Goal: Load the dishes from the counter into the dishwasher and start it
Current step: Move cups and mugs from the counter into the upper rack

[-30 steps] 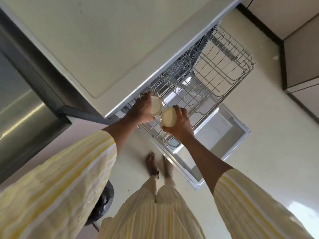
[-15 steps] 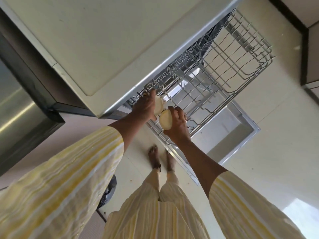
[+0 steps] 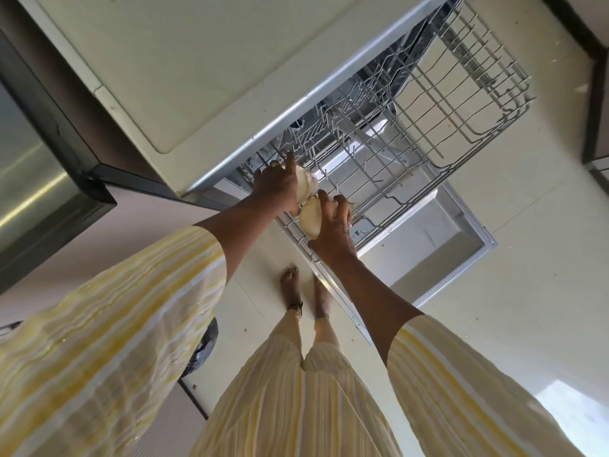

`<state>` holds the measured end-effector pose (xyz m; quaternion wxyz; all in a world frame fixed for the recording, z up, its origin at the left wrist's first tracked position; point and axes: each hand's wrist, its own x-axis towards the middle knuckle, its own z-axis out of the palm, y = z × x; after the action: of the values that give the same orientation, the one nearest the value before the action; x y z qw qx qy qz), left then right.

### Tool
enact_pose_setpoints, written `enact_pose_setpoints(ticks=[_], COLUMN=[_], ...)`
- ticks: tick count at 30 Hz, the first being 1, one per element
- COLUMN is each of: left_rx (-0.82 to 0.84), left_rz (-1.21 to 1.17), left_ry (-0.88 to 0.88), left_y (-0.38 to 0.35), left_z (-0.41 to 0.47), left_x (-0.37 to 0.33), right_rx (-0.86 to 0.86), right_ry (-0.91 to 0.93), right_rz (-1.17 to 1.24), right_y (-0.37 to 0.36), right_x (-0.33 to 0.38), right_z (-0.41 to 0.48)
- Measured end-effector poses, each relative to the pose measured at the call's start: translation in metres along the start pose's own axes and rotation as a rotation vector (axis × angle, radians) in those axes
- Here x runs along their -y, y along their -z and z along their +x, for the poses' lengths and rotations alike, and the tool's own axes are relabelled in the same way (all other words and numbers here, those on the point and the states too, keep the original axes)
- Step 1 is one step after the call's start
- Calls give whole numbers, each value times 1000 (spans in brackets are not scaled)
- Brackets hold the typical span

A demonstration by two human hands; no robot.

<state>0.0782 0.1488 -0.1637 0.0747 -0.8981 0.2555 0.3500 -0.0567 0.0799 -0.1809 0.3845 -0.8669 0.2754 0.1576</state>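
Observation:
My left hand grips a cream cup at the near left corner of the pulled-out wire upper rack of the dishwasher. Right beside it, my right hand holds a second cream cup, tilted, over the rack's near edge. The two cups almost touch. The dishwasher door lies open below the rack. Most of each cup is hidden by my fingers.
The pale counter overhangs the dishwasher at the upper left. A steel appliance stands at the far left. My bare feet stand on the light floor beside the open door. Dark-edged cabinets sit at the right.
Both hands have stayed at the rack's near corner with the cups; the left cup has sunk a little deeper among the tines. The view has shifted slightly.

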Motion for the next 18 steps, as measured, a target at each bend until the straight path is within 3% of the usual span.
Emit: enact_pose_setpoints(ticks=[8,12,16,18], left_rx=[-199,-348,-519,-575], left_rz=[-28,-105,-176,-220], left_ry=[27,-19,-175,-153], left_y=[0,-7,-18,-30], left_z=[-24,-44,-75,-93], left_x=[-9,-10,0,8], right_rx=[23,-55,-113,-109], right_ry=[22,101,184,290], right_rz=[-5,-69,-194,-244], right_y=[8,11,8,3], right_x=[-6,2,13,19], right_z=[-9,-24,-39,-49])
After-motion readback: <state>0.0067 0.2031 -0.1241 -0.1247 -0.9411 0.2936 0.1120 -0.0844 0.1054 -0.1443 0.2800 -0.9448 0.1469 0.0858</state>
